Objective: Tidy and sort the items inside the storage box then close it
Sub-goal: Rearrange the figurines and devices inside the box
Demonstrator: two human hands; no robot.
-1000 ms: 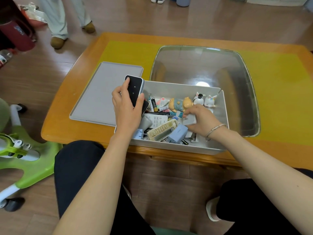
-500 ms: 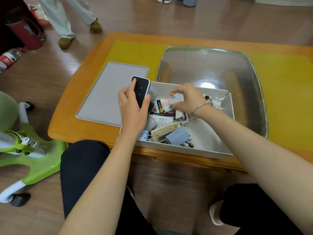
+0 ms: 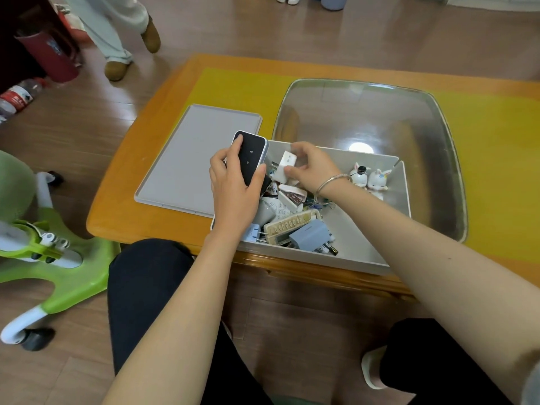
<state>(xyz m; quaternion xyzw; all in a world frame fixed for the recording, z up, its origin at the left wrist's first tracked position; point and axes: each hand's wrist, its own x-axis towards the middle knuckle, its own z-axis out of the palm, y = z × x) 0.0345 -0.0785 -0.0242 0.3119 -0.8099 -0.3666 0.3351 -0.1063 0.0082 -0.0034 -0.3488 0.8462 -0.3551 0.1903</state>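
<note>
The left hand (image 3: 233, 188) clenches a black slab-shaped remote (image 3: 250, 156) clear above the open grey plastic storage box (image 3: 365, 238), while the right hand (image 3: 314, 168) pinches a small white plug (image 3: 285, 168) beside that grip, apparently grouping them.

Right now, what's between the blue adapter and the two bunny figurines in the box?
Head view: bare box floor from the blue adapter up to the bunny figurines; only the right forearm crosses above it.
</note>
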